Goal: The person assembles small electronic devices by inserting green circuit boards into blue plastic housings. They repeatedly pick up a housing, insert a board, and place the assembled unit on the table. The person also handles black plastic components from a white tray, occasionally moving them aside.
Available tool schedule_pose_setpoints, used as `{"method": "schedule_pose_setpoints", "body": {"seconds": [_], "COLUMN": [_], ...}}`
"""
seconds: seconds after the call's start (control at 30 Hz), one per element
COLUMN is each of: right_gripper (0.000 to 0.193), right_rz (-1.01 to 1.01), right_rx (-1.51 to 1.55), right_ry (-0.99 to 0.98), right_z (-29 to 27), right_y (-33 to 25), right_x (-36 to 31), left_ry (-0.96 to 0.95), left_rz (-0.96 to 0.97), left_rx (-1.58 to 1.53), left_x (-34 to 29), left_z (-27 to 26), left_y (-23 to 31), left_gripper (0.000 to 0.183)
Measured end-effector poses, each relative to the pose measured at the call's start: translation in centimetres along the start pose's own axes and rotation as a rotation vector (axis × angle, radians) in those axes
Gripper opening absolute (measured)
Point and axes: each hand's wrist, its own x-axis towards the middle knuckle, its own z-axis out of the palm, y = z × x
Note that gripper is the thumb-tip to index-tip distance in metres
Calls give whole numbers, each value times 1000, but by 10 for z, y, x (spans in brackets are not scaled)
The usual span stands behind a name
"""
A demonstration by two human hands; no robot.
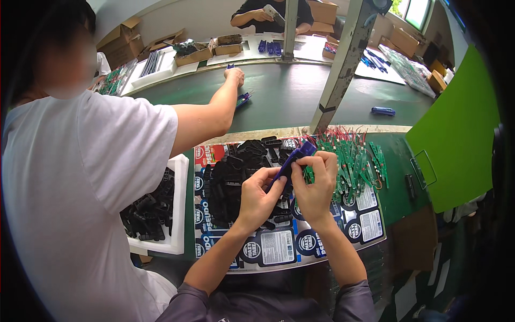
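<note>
Blue elongated plastic casing (pixel 285 168), one: held tilted between both hands, above a printed flat sheet (pixel 276 248). Left hand (pixel 257 194): fingers and thumb pinching the casing's lower end. Right hand (pixel 314 185): thumb and fingertips closed on its upper part, against what looks like a dark insert; exact contact partly hidden. Adjoining stock: heap of black moulded plastic pieces (pixel 222 188), left; bundle of narrow green circuit boards with red wires (pixel 350 167), right. Step in hand, by judgement: pressing or aligning by fingertip. Next move calls for a steady left grip and even right-thumb pressure.
</note>
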Motion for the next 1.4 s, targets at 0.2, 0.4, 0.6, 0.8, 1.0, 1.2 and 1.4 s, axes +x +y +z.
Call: {"method": "schedule_pose_setpoints", "body": {"seconds": [0.2,0.4,0.6,0.8,1.0,1.2,1.4], "right_gripper": [59,40,24,20,31,29,37], "right_rz": [339,514,333,303,325,182,166], "right_rx": [311,517,231,-336,-539,-644,-661], "right_ry": [7,-242,-121,-212,-435,-439,-335], "right_z": [-2,-16,-64,-82,-54,-54,-66], "right_y": [-3,18,68,166,159,161,144], "right_x": [2,-2,11,35,52,50,64], "left_ry": [61,32,-6,-42,-34,-41,-54], "left_rz": [96,164,0,-71,-65,-88,-120], "left_rx": [139,255,87,19,16,22,-31], "left_x": [-2,-5,-5,-4,-3,-1,0], "left_z": [6,8,-2,-7,-9,-8,-5], "left_y": [4,11,8,9,6,2,-1], "left_gripper": [14,17,28,32,33,32,31]}}
